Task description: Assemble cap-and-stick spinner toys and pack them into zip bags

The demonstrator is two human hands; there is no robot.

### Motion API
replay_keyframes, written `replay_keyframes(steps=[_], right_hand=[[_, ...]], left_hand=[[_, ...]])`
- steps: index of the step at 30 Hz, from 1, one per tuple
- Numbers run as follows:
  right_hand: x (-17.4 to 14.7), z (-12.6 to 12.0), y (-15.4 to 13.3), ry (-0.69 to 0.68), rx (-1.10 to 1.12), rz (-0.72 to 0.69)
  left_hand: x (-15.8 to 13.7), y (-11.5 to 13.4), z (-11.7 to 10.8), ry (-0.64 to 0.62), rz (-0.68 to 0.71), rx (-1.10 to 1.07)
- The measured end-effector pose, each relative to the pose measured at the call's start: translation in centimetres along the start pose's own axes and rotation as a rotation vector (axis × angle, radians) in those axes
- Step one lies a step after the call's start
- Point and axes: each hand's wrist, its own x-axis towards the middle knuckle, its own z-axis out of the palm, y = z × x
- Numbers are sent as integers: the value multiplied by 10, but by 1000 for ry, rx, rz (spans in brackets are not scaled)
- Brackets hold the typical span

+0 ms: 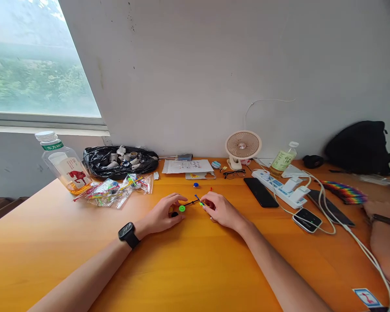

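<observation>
My left hand point(160, 213) curls its thumb and fingers around a small plastic toy with wheels. A bright green wheel point(182, 208) shows between its fingertips, beside a black round part point(174, 214) and a bit of yellow. From the green wheel a thin black rod point(191, 203) reaches toward my right hand point(219, 209). That hand pinches a small blue plastic piece point(197, 197) at the rod's far end, with a speck of green by the fingertips. Behind it a red tip point(211, 189) shows. A blue cap-like part point(196, 185) lies just beyond both hands.
On the left are clear bags of coloured parts point(117, 190), a big bottle point(65, 164) and a black plastic bag point(94, 162). Papers point(186, 166), glasses point(234, 174) and a fan point(243, 145) line the back. Rightward lie a phone point(261, 192), a power strip point(276, 188), cables and another person's arm point(385, 242).
</observation>
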Motion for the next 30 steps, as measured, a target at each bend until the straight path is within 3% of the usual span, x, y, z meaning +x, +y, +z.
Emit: replay_keyframes(steps=[5, 8, 13, 18, 22, 27, 30], right_hand=[[2, -3, -1, 31, 99, 25], [5, -5, -1, 101, 13, -14], [4, -14, 4, 158, -220, 49], [3, -23, 11, 209, -263, 112], [3, -22, 10, 167, -180, 125], [-1, -17, 2, -19, -123, 137], [-3, -16, 2, -24, -148, 161]], left_hand=[[-1, -5, 3, 26, -32, -61], [-1, -4, 3, 8, -16, -58], [-1, -1, 2, -23, 44, 39], [1, 0, 1, -41, 98, 114], [2, 2, 2, -37, 111, 131], [2, 0, 5, -27, 152, 154], [1, -2, 7, -14, 148, 177]])
